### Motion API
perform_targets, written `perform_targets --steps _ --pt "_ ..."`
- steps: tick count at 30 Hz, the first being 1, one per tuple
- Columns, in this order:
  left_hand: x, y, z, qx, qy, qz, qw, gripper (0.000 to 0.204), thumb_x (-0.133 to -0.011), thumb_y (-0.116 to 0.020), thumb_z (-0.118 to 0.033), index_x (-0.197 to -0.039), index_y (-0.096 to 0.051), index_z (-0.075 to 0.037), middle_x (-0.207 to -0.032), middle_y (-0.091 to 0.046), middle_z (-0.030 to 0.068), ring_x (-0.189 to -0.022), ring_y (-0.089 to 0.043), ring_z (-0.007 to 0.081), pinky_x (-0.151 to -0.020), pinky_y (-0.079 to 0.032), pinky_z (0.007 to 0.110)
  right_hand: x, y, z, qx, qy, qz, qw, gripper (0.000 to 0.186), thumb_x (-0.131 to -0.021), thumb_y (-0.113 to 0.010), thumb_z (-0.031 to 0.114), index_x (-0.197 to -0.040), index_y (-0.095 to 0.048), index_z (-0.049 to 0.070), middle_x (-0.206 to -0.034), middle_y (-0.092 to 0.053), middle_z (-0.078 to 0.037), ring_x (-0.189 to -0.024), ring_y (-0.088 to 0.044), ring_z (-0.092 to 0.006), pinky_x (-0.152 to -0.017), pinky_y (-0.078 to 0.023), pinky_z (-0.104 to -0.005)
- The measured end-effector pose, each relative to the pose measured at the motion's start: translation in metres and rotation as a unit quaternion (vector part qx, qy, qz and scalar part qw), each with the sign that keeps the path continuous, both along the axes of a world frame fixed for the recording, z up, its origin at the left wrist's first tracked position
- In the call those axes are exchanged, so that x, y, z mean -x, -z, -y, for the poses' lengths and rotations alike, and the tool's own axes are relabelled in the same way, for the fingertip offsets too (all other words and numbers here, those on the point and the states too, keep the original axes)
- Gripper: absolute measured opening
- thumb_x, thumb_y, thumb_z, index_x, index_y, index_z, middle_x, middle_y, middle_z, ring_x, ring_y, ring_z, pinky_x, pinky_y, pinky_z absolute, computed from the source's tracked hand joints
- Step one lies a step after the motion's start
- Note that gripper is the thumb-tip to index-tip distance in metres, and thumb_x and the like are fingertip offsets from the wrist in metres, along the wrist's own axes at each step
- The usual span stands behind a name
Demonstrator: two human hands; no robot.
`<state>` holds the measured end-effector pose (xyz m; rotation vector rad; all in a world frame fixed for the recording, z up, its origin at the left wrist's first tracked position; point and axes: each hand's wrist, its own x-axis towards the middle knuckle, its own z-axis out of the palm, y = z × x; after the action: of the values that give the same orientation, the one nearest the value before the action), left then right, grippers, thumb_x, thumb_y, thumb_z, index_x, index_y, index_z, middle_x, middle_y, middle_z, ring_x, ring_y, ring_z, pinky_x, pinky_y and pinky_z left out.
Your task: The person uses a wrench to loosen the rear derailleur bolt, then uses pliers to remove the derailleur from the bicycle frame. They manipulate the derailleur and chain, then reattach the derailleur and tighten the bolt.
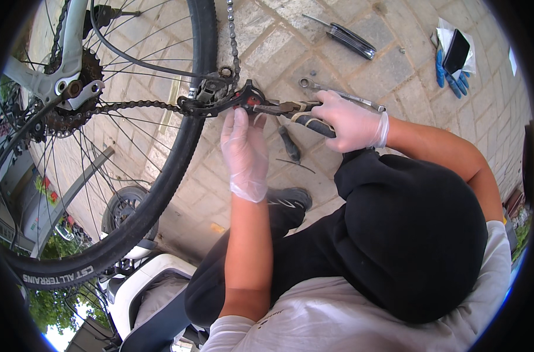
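Observation:
My left hand (243, 149), in a clear glove, has its fingers on the underside of a black rear derailleur (211, 104) with a red pulley part (250, 98). My gloved right hand (346, 123) is closed on pliers (308, 119) with black grips, their jaws at the derailleur cage beside my left fingers. The bicycle chain (135, 105) runs from the cassette (91, 73) to the derailleur, and a length of it rises toward the top of the view. A dark screwdriver-like tool (289, 142) lies on the paving below the pliers, and a combination wrench (355, 100) lies just behind them.
A bicycle wheel (167, 182) and pale frame (38, 76) fill the left. On the paving (390, 76) lie a folded multi-tool (349, 41) and a phone (456, 51) on white material with blue gloves (458, 85). A white vehicle (129, 278) stands lower left.

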<state>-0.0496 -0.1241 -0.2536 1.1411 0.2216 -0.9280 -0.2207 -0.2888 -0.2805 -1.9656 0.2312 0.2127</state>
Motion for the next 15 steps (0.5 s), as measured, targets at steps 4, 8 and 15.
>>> perform_targets --steps 4,8,15 --pt "0.019 0.001 0.01 0.049 0.014 -0.065 0.997 0.041 -0.091 -0.067 -0.02 -0.127 -0.053 -0.008 -0.129 -0.055 0.007 -0.115 -0.051 0.0191 -0.097 -0.039 0.037 -0.001 0.002 -0.003 -0.006 0.004 0.003 1.0 0.041 -0.066 -0.067 0.014 -0.103 -0.061 -0.003 -0.101 -0.048 -0.023 -0.101 -0.048 -0.0414 -0.087 -0.044 -0.046" --pt "0.061 0.009 0.036 -0.003 0.063 -0.04 0.997 0.044 -0.09 -0.068 -0.019 -0.127 -0.05 -0.003 -0.123 -0.056 0.0116 -0.111 -0.054 0.0204 -0.096 -0.042 0.036 -0.004 -0.003 -0.006 -0.04 -0.024 -0.018 0.999 0.04 -0.068 -0.066 0.014 -0.105 -0.062 -0.003 -0.109 -0.051 -0.026 -0.105 -0.05 -0.0426 -0.09 -0.043 -0.0459" --pt "0.078 0.014 0.058 -0.134 -0.059 -0.006 0.989 0.017 -0.089 -0.068 -0.015 -0.094 -0.058 -0.003 -0.081 -0.062 0.0065 -0.073 -0.06 0.0155 -0.072 -0.049 0.031 -0.003 0.0 -0.02 -0.079 0.027 0.043 0.996 0.036 -0.071 -0.069 0.016 -0.102 -0.065 -0.002 -0.122 -0.055 -0.028 -0.116 -0.049 -0.0429 -0.098 -0.042 -0.0459"
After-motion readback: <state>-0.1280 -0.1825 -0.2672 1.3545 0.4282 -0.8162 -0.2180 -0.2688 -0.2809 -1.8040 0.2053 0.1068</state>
